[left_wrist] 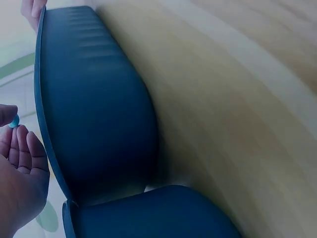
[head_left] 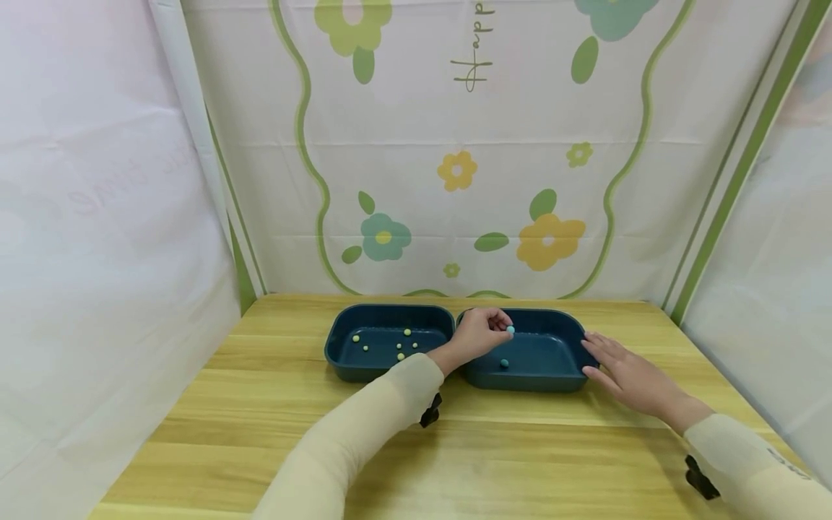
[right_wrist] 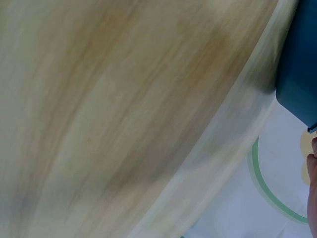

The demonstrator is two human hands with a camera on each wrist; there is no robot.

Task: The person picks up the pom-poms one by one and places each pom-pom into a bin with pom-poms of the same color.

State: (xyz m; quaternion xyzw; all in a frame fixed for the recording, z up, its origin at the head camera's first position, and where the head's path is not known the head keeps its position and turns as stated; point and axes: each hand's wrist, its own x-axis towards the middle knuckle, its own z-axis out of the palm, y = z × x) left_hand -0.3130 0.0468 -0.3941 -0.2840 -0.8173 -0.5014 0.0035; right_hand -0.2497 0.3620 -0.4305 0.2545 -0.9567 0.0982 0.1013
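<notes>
Between thumb and fingertips my left hand (head_left: pixel 477 334) pinches a small light blue ball (head_left: pixel 510 329), held above the right-hand dark blue tray (head_left: pixel 526 383). The left wrist view shows the same ball (left_wrist: pixel 15 121) at the tips of the thumb and fingers. One darker teal ball (head_left: pixel 504 363) lies on that tray's floor. My right hand (head_left: pixel 627 375), fingers extended, touches the tray's right end. In the right wrist view only a sliver of the hand (right_wrist: pixel 312 171) shows beside the tray corner (right_wrist: pixel 297 94).
A matching dark blue tray (head_left: pixel 354 373) stands directly to the left, with several small yellow balls (head_left: pixel 407 332) scattered inside. Both trays sit near the back of a wooden table (head_left: pixel 260 419). A flower-printed cloth (head_left: pixel 403 144) hangs behind, and pale cloths hang on both sides.
</notes>
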